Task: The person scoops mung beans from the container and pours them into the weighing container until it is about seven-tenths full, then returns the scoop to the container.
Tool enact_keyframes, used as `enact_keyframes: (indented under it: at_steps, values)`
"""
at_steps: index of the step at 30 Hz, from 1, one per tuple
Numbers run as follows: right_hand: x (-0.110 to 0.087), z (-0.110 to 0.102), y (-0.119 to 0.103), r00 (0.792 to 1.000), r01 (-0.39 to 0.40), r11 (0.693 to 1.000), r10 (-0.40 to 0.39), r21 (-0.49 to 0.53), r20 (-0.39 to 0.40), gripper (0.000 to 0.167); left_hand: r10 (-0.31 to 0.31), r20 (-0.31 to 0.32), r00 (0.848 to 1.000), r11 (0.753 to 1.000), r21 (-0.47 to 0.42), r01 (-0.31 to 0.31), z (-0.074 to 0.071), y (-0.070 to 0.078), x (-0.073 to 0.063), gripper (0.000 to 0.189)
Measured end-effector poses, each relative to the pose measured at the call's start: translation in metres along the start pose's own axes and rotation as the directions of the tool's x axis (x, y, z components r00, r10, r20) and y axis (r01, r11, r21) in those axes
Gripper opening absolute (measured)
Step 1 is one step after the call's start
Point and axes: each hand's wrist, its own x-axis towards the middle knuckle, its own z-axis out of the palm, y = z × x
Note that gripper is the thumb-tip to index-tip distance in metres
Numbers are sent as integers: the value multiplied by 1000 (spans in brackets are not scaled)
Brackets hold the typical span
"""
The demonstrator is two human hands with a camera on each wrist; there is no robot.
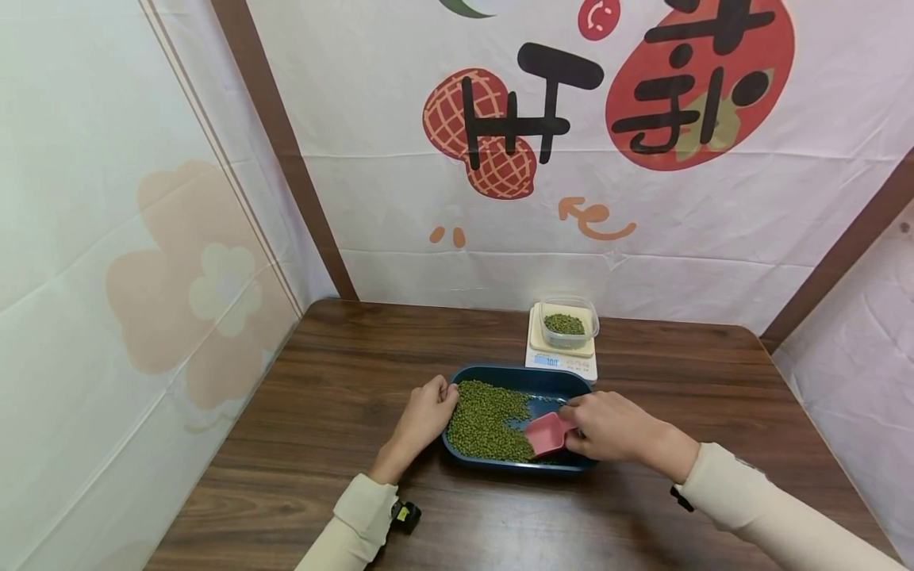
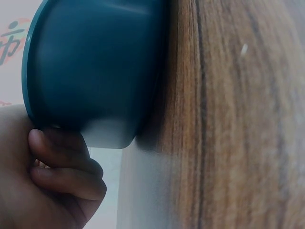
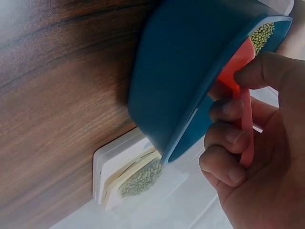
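A dark blue tub [image 1: 514, 466] holds a bed of green mung beans [image 1: 485, 420], heaped toward its left side. My left hand [image 1: 432, 408] grips the tub's left rim; the left wrist view shows its fingers [image 2: 71, 167] curled at the rim of the tub [image 2: 95, 67]. Inside the right part of the tub, a pink scoop [image 1: 547, 434] lies low against the edge of the beans. Its handle is held by my right hand [image 1: 607, 427], with fingers [image 3: 226, 138] wrapped round it in the right wrist view. The scoop's bowl is partly hidden there.
Just behind the tub stands a white kitchen scale [image 1: 561, 361] with a lit display. On it sits a clear plastic container [image 1: 569, 339] with some mung beans inside. The brown wooden table [image 1: 343, 373] ends at a printed cloth wall [image 1: 443, 277].
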Motion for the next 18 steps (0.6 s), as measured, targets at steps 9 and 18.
enact_keyframes:
  at_steps: [9,18]
  values:
    - [7,3,-5,1000,18,1000,-18,-16,-25,8,4,-11,1000,1000,-5,-4,-1,0,0,34]
    - [11,6,-9,999,19,999,-20,-30,-25,5,8,-2,1000,1000,-5,-8,0,0,0,35]
